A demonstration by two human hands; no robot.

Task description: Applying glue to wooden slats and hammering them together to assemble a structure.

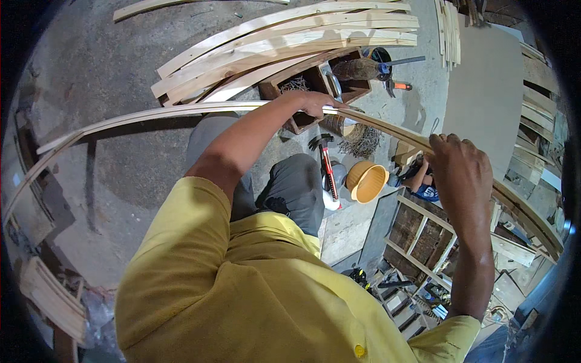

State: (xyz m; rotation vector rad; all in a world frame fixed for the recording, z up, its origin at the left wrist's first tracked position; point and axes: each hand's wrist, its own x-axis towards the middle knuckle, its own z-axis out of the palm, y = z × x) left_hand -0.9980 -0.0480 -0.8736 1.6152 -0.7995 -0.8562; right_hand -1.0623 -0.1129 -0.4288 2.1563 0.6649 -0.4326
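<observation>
Long, thin wooden strips [181, 109] stretch across in front of me, pale on the left and browner on the right. Toward the far left they split into two ends. My left hand [315, 104] has its fingers closed on the strips near their middle, over the wooden toolbox. Farther right, my right hand [460, 162] wraps around the strips from above, knuckles up. Its thumb side is partly hidden. A hammer [325, 163] with a red and black handle lies below the strips, beside my knee.
Pale planks [290, 42] are piled beyond the wooden toolbox [275, 86], which holds nails. Near it are a bottle [357, 69], an orange-handled hammer [400, 86], loose nails [361, 142] and an orange bowl [368, 183]. Another person's arm [417, 179] shows past the bowl. Wooden frames [417, 236] lie right.
</observation>
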